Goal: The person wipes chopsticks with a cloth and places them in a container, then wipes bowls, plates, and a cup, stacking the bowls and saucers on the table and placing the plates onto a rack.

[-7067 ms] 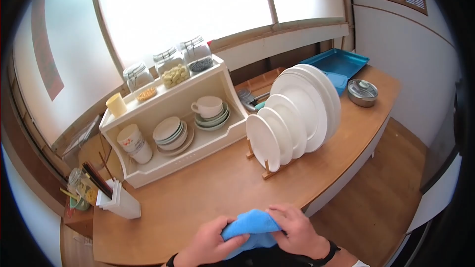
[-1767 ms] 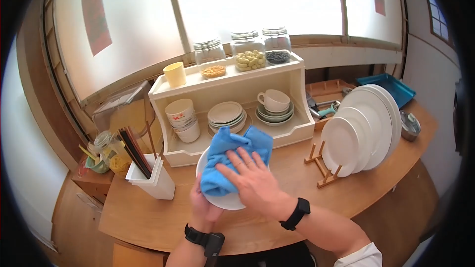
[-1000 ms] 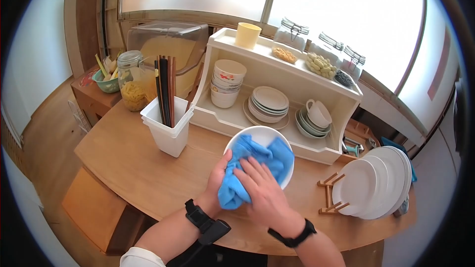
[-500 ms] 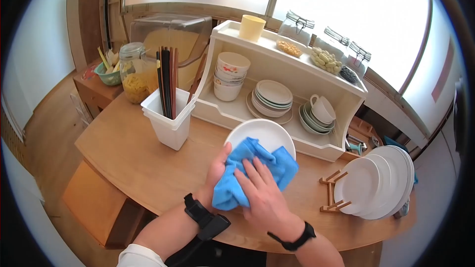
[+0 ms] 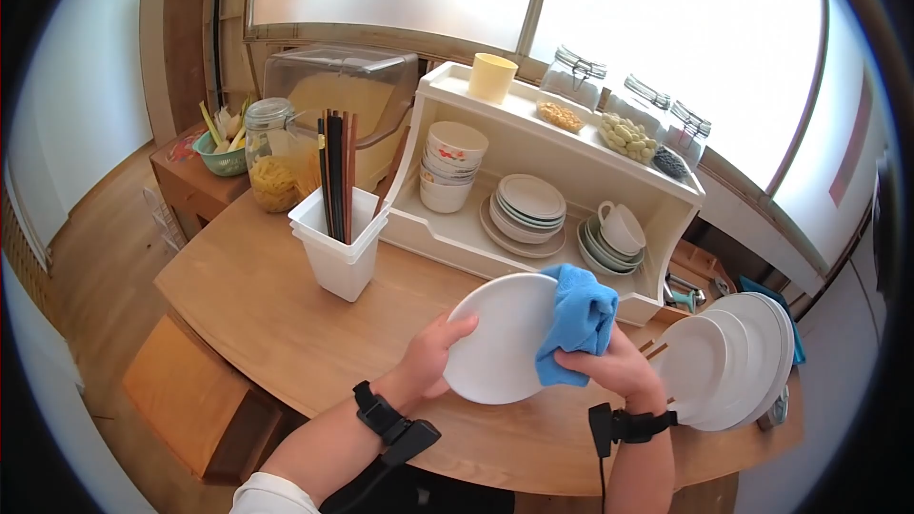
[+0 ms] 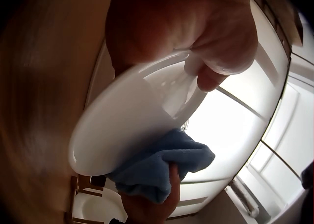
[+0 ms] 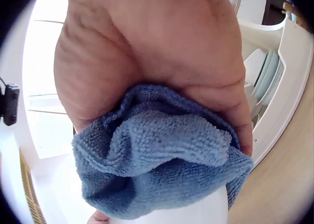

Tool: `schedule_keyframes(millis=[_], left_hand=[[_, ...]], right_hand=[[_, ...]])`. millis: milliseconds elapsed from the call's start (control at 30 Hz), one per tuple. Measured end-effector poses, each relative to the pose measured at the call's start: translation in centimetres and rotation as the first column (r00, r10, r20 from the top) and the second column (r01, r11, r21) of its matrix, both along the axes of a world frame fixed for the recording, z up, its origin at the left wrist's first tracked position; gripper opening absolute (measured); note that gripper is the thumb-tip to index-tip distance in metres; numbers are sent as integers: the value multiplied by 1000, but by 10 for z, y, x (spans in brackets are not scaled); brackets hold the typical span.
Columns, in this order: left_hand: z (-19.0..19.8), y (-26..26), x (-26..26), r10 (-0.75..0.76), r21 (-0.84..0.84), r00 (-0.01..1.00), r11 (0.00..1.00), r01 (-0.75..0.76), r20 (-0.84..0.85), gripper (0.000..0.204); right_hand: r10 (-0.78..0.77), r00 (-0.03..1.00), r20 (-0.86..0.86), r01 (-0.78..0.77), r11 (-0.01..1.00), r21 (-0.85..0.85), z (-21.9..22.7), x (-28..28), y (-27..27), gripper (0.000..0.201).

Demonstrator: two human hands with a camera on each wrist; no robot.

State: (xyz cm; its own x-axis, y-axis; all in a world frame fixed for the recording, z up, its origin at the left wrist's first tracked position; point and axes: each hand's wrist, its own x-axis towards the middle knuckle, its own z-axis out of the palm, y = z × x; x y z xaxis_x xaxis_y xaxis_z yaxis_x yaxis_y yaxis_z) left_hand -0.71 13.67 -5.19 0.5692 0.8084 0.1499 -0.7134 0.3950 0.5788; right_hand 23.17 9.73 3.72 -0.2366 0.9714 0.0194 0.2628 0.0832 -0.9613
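Note:
A white plate (image 5: 500, 338) is held tilted above the wooden table. My left hand (image 5: 427, 360) grips its left edge, thumb on the upper face and the other fingers underneath. At the opposite rim, a blue cloth (image 5: 577, 324) is folded over the edge, and my right hand (image 5: 621, 366) pinches it there with the thumb in front. In the right wrist view the bunched cloth (image 7: 162, 150) fills the palm and hides most of those fingers. From the left wrist, the plate's side (image 6: 113, 131) shows, with the cloth wrapped at its far end.
A wooden rack with several upright white plates (image 5: 695, 366) stands just right of my right hand. Behind is a cream shelf (image 5: 419, 228) with bowls, dishes and a cup, and jars (image 5: 628, 124) on top. A white chopstick holder (image 5: 341, 266) stands to the left.
Over the last half second the right hand goes from flat on the cloth over the plate's face to pinching it round the right rim. Earlier, both hands held only the cloth, without this plate.

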Motion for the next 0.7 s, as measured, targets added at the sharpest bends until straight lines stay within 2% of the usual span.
schedule_keyframes(millis=[33, 67, 133, 167, 200, 233, 267, 333, 367, 400, 433, 467, 500, 533, 567, 600, 633, 667, 700], left_hand=[[1, -2, 0, -5, 4, 1000, 1000, 5, -4, 46], [2, -5, -1, 14, 49, 997, 999, -11, -76, 45], [2, -9, -1, 37, 99, 987, 995, -22, -156, 45], [1, -9, -1, 44, 135, 984, 991, -21, -171, 44], [0, -10, 0, 51, 173, 982, 985, -19, -183, 44], [2, -15, 2, 51, 180, 981, 983, -17, -188, 44], [5, -23, 4, 88, 136, 982, 989, -66, -170, 44], [12, -38, 7, 134, 104, 979, 987, -119, -153, 44], [13, -47, 8, 189, 71, 979, 980, -184, -80, 48], [15, -58, 9, 243, 34, 970, 970, -242, -7, 54], [18, -71, 14, 239, 42, 971, 970, -238, -12, 54], [21, -88, 21, 341, -7, 940, 940, -341, 6, 58], [20, -102, 27, 440, -63, 898, 897, -438, 16, 63], [13, -114, 31, 436, -67, 900, 898, -435, 8, 63], [5, -126, 34, 482, 34, 876, 876, -482, 7, 66], [0, -133, 37, 525, 140, 851, 842, -522, 12, 70], [-2, -137, 41, 508, 152, 853, 839, -522, 123, 71], [-2, -138, 37, 507, 154, 854, 840, -520, 114, 71], [-1, -138, 30, 526, 339, 850, 799, -497, 6, 66]], right_hand=[[-29, 999, 23, 31, 997, -70, 4, -4, -5, 63], [-35, 999, 14, 36, 997, -66, 0, -4, -6, 63], [-23, 999, -49, 28, 996, 90, -15, 0, -2, 50], [-27, 998, -58, 32, 995, 94, -26, 2, 2, 50], [-51, 986, -158, 72, 989, 130, -38, 5, 7, 43], [-68, 964, -256, 113, 980, 165, -46, 6, 7, 36], [-67, 963, -261, 115, 978, 174, -51, 4, 1, 36], [-354, 924, -149, 383, 842, 380, -60, -7, -12, 25], [-326, 900, -289, 408, 864, 294, -58, -14, -23, 26], [-325, 897, -299, 411, 862, 297, -63, -24, -38, 26], [-313, 779, -543, 449, 884, 135, -70, -35, -53, 29], [-313, 597, -739, 435, 900, -31, -72, -45, -65, 33], [-318, 593, -740, 439, 898, -34, -67, -54, -74, 33], [-302, 430, -851, 342, 927, -156, -63, -63, -86, 35], [-301, 246, -921, 216, 944, -251, -62, -68, -93, 36], [-304, 240, -922, 215, 943, -255, -63, -68, -97, 36], [-320, 265, -910, 170, 944, -283, -65, -67, -101, 35], [-334, 289, -897, 125, 942, -310, -70, -66, -106, 35], [-151, 378, -913, 73, 988, -133, -92, -45, -106, 34]])
